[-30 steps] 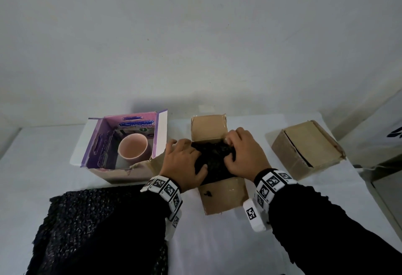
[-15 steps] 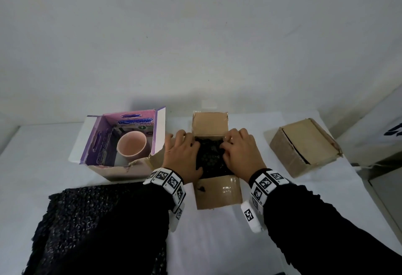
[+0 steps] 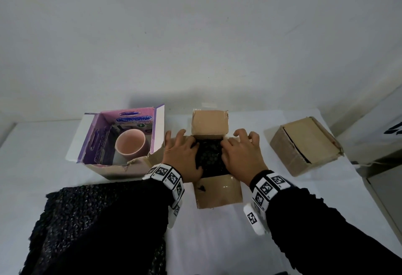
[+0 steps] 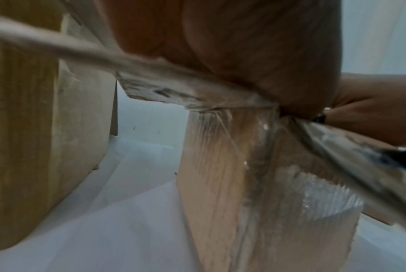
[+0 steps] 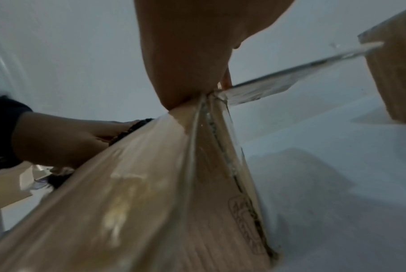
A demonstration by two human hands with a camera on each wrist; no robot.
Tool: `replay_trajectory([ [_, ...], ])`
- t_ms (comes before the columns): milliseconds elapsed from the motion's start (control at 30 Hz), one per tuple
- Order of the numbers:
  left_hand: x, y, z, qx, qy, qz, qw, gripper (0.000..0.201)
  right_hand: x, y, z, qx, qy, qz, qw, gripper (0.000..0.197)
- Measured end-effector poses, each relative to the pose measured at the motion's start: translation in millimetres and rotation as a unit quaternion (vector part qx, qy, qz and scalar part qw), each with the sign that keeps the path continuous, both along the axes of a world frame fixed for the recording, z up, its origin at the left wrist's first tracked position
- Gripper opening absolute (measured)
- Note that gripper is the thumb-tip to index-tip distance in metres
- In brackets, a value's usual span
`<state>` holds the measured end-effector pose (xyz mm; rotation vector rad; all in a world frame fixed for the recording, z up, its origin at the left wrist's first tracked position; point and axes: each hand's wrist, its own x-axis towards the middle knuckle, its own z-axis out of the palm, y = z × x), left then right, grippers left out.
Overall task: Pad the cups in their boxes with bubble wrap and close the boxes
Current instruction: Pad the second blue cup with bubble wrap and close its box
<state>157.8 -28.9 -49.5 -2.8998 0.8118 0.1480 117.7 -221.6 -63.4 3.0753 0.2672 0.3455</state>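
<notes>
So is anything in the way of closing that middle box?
Only the hands themselves: the left hand and right hand press on the black bubble wrap in the middle box. Its flaps lie open; nothing else blocks them.

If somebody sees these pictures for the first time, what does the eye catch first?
Both hands, left hand and right hand, press black bubble wrap into the open middle box. To its left, a pink cup stands unpadded in the purple box.

On the table (image 3: pixel 217 242), the open box (image 3: pixel 218 194) sits between a box (image 3: pixel 121 166) holding a cup (image 3: pixel 130 144) (left) and a closed box (image 3: pixel 304 146) (right); spare bubble wrap (image 3: pixel 87 220) lies nearer, left.
</notes>
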Motion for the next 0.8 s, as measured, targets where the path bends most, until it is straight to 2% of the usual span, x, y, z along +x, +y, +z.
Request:
replay_trajectory([
  [167,2.6,2.5,-0.9,0.002,-0.005,-0.006,1.000,0.066,14.6,12.6,14.4,-0.011,0.049,-0.020,0.999,0.009],
  [267,3.1,3.7,-1.8,-0.008,-0.004,-0.004,1.000,0.068,22.1,13.8,19.4,-0.019,0.043,-0.009,0.999,0.022],
  [467,3.6,5.4,-8.7,-0.025,-0.006,0.004,1.000,0.069,18.8,12.5,2.0,-0.078,0.050,-0.011,0.996,0.014],
  [533,3.8,5.3,-10.5,-0.032,0.003,0.007,0.999,0.070,17.5,11.8,1.2,-0.090,0.024,-0.006,0.996,0.012],
  [633,1.7,6.5,-9.1,-0.053,0.002,0.010,0.999,0.070,12.7,5.1,0.5,-0.038,-0.032,0.011,0.999,0.013],
  [733,-4.9,9.7,-8.2,-0.141,-0.066,-0.023,0.988,0.053,1.9,-5.9,1.5,0.028,-0.073,0.047,0.996,0.006],
  [800,-12.0,10.3,-14.7,-0.224,-0.109,-0.097,0.964,0.026,-7.9,-14.6,2.5,0.039,-0.065,0.103,0.992,0.022],
])
